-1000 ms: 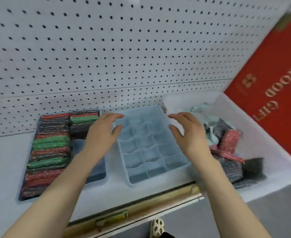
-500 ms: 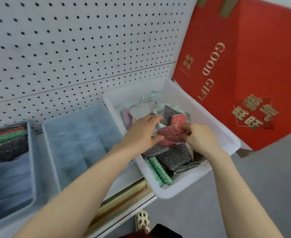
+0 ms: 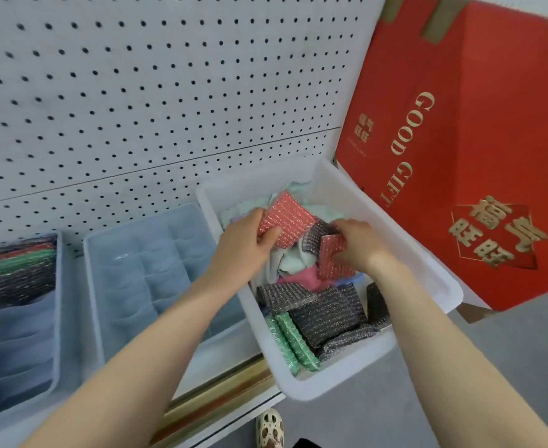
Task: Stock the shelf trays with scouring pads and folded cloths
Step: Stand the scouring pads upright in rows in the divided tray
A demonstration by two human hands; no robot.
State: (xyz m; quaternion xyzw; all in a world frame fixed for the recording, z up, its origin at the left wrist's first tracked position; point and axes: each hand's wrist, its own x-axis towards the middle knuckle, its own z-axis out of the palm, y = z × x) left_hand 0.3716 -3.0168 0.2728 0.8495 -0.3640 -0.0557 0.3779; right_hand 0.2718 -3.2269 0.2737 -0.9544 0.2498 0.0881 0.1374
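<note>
A white bin (image 3: 434,273) on the shelf's right end holds loose scouring pads and crumpled cloths (image 3: 293,258). My left hand (image 3: 245,245) grips a light red glittery pad (image 3: 287,221) lifted above the pile. Over the middle of the bin, my right hand (image 3: 361,244) holds a darker red pad (image 3: 332,255). Grey pads (image 3: 326,313) and green pads (image 3: 290,342) lie at the bin's near end. Left of the bin sits a pale blue divided tray (image 3: 156,273) with bare compartments. A second tray (image 3: 56,305) at far left has several pads stacked at its back.
A white pegboard (image 3: 156,92) backs the shelf. A tall red gift box (image 3: 479,150) stands right of the bin on the grey floor. The shelf's gold front rail (image 3: 224,392) runs below the trays. A shoe (image 3: 269,430) shows at the bottom.
My view swung right from the trays to the bin. Both hands left the divided tray and reached into the bin. The left hand lifted a light red pad and the right took another.
</note>
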